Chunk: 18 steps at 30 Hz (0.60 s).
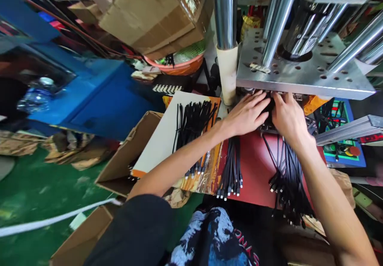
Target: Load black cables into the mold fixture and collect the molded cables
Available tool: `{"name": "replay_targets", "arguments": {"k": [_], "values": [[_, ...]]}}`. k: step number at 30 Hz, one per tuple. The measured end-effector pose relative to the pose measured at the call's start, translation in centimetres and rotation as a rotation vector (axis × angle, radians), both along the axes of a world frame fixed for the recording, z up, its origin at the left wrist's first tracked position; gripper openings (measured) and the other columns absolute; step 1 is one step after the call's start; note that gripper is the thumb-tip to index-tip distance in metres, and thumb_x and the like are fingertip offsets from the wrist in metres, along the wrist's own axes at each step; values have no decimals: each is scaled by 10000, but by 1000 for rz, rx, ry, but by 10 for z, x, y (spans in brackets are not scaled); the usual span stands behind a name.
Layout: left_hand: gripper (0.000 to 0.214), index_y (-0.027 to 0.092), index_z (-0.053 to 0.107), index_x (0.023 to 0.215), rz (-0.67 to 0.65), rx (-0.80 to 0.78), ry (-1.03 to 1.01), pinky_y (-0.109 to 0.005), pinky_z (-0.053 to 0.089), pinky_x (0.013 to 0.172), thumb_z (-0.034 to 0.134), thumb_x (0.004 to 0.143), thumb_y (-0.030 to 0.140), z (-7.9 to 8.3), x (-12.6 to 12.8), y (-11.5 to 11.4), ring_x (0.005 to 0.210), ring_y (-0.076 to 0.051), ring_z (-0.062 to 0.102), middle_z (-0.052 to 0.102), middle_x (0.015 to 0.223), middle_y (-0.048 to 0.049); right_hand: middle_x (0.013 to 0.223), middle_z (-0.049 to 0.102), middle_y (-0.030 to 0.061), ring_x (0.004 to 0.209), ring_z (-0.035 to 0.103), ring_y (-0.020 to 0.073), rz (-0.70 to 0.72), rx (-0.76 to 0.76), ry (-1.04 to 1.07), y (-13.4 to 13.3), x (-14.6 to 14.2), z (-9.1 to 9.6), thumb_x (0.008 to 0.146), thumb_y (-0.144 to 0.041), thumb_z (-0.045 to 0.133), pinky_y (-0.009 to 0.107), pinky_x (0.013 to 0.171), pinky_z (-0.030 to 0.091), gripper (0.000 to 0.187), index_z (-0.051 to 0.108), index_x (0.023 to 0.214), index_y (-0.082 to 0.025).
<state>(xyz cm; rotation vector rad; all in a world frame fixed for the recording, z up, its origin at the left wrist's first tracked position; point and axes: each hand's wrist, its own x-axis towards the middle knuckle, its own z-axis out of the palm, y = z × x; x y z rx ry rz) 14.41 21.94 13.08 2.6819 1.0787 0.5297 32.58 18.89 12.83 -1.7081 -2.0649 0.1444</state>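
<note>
Both my hands reach under the steel plate of a press. My left hand lies flat with fingers stretched toward a dark fixture beneath the plate. My right hand rests beside it, fingers curled onto the same spot; what they touch is hidden. A bundle of black cables trails from under my right hand over the red work surface. A second bundle of black cables lies below my left wrist, and a third cable bundle rests on a white board.
Chrome columns rise from the press. An open cardboard box stands at the left of the bench, a blue machine beyond it. A control panel with a red button sits at the right. Large cartons are stacked behind.
</note>
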Motion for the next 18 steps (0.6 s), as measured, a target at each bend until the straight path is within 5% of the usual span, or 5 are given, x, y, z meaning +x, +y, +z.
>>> {"name": "replay_targets", "arguments": {"k": [4,8,10,14,18], "values": [[297,188,677,1336,32,-366,-393,-375,524,1183,548,1080,265,3,-69,-124,1329,-218,662,716,1395,-101,909,671,96,697,637,228,125,-197,31,-140,-39,-48,1054,-372,561,335,591,432,205,609,1112,-181],[241,218,748,1176,187,-955,-481,-353,575,1046,559,1089,340,-10,-109,-204,1121,-209,741,790,1178,-63,897,678,65,751,682,233,107,-406,78,-191,-52,-87,1074,-260,493,328,631,439,139,587,985,-209],[307,210,713,1283,180,-1233,-578,-397,558,1086,602,1076,409,-23,-107,-223,1168,-231,738,776,1246,-100,890,682,51,774,676,225,70,-410,202,-191,-43,-83,1073,-256,473,334,684,455,159,589,973,-215],[715,224,537,1517,175,-1644,-1061,-474,482,1195,820,926,511,-53,-69,-236,1378,-296,647,657,1480,-192,786,637,4,679,595,183,85,-570,458,-216,-18,-45,1069,-375,481,311,651,455,240,588,902,-238],[484,160,691,1253,390,-1683,-1404,-311,610,882,835,914,475,-70,-34,-232,916,-198,796,795,1001,-91,801,687,30,770,658,227,114,-965,602,-280,2,-38,1013,-572,551,328,704,524,386,692,876,-240]]}}
